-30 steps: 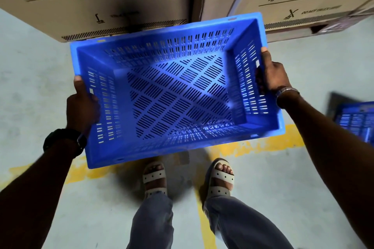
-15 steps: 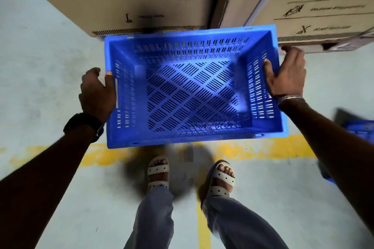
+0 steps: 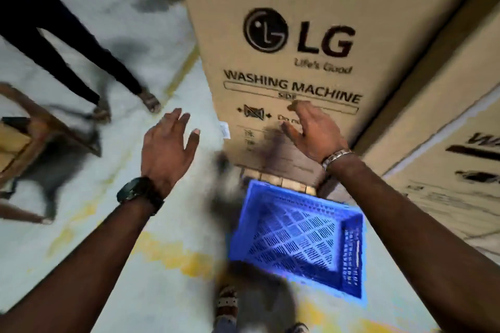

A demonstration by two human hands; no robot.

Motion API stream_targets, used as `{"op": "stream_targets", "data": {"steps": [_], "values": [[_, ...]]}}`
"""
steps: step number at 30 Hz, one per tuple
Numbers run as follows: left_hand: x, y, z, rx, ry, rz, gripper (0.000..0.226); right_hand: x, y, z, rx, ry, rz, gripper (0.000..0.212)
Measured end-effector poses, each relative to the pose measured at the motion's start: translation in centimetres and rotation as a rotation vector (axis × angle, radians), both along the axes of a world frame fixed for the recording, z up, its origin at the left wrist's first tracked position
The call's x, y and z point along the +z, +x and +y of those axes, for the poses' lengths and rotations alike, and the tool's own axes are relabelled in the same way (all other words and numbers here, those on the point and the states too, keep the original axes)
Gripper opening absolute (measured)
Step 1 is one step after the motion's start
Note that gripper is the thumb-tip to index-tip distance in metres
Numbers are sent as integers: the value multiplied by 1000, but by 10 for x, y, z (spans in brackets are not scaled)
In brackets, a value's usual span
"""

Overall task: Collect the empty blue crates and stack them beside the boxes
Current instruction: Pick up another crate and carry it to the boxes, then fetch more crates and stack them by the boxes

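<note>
An empty blue slotted crate [image 3: 297, 238] rests on the floor against the foot of a tall cardboard washing machine box [image 3: 297, 62]. Both my hands are raised above it and hold nothing. My left hand [image 3: 167, 146], with a black watch on the wrist, hovers over the floor to the left of the box, fingers spread. My right hand [image 3: 313, 132], with a metal bracelet, is in front of the box face, fingers apart. The frame is blurred by motion.
More cardboard boxes [image 3: 446, 143] stand to the right. Another person's legs [image 3: 81, 62] are at the upper left. A wooden stool or table [image 3: 35, 143] is at the left edge. A yellow floor line [image 3: 176, 254] crosses below the crate.
Both hands have let go of the crate, which now sits on the floor by the box. The hands have lifted and the view has swung up and left.
</note>
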State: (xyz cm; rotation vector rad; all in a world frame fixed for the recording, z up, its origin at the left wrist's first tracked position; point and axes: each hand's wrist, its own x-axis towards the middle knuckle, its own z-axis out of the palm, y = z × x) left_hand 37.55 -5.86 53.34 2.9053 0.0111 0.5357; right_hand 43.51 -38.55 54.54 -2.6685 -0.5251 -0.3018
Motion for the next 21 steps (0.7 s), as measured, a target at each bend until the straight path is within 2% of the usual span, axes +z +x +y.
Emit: {"op": "stream_targets", "data": {"steps": [4,8,16,21], "values": [[107,-55,81,235,-5,2,59,108,-1,119,211,12,-45,58],[173,-139,174,437,-29,-3,61,179,-17,262,434,56,-99,51],[248,-334,372,915,-58,-76,60,255,-130,568,906,71,-111,44],[282,-466,464,1215,-40,-124,61,293,-246,735,1180,89,-135,48]]}}
